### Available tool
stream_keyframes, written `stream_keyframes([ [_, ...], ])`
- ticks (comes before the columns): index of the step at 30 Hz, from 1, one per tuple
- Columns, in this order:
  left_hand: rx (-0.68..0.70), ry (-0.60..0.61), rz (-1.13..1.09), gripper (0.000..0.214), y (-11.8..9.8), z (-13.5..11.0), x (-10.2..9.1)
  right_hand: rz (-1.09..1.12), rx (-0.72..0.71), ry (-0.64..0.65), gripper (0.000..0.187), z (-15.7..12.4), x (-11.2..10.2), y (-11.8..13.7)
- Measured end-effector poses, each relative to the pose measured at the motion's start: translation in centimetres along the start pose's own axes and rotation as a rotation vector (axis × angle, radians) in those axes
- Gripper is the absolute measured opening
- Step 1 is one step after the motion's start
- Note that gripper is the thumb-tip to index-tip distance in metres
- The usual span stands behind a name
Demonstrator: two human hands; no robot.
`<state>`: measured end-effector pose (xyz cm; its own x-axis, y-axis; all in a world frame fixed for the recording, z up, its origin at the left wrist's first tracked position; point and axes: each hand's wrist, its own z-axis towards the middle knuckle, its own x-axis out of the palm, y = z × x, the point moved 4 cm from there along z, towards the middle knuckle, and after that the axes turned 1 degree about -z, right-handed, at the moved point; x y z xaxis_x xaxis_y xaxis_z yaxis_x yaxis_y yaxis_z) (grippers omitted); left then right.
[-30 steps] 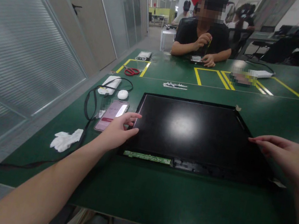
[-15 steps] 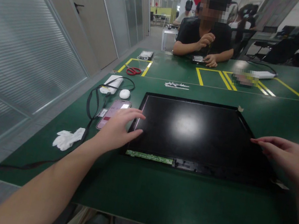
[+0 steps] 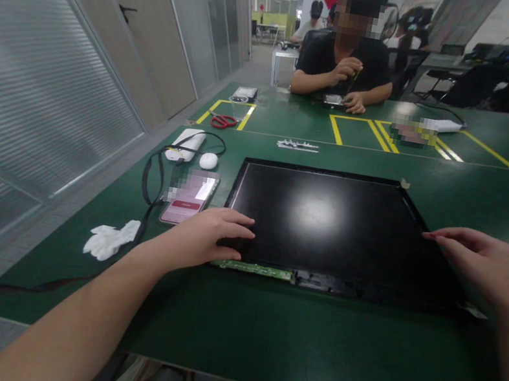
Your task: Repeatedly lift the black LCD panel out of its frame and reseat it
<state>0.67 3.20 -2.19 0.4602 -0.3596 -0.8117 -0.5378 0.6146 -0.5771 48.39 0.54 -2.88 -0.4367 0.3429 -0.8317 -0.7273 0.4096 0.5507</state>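
A flat black display panel (image 3: 350,233) lies on the green table, its dark frame around a glossy surface. Along its near edge runs a narrow green circuit board (image 3: 260,270). My left hand (image 3: 214,236) is open at the panel's near-left corner, fingers apart over the surface; whether they touch it is unclear. At the right edge, my right hand (image 3: 483,260) is closed in a pinch, fingertips beside the frame. What sits between those fingertips, if anything, is too small to make out. A small pale tab (image 3: 404,184) sticks up at the far-right corner.
Left of the panel are a phone (image 3: 185,205), a white round case (image 3: 208,161), a white power bank (image 3: 186,144) with a black strap, and white gloves (image 3: 110,239). Red scissors (image 3: 223,122) and white strips (image 3: 298,145) lie farther back. A person (image 3: 345,68) sits opposite, handling a small device.
My left hand has slid towards me along the panel's left side, down to the near corner, uncovering more of the phone. My right hand keeps its pinch at the right edge.
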Motion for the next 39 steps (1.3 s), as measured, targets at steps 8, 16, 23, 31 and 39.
stream_keyframes([
  [8,0.054,0.026,0.019,0.037,-0.2,0.0,0.2,-0.050,-0.311,0.040,0.051,1.3,1.6,-1.0],
  [16,0.080,0.037,0.012,0.034,-0.4,0.1,0.2,-0.104,-0.445,0.307,0.060,1.3,4.7,-1.5],
  [23,0.150,0.038,0.130,0.031,-0.8,0.1,0.3,-0.031,-0.396,0.331,0.061,1.6,4.4,-2.0],
  [31,0.165,0.033,0.179,0.031,-0.6,0.1,0.2,0.015,-0.394,0.313,0.059,1.6,4.4,-2.1],
  [39,0.159,0.036,0.163,0.033,-0.4,0.0,0.4,-0.011,-0.407,0.323,0.058,1.6,4.3,-2.1],
])
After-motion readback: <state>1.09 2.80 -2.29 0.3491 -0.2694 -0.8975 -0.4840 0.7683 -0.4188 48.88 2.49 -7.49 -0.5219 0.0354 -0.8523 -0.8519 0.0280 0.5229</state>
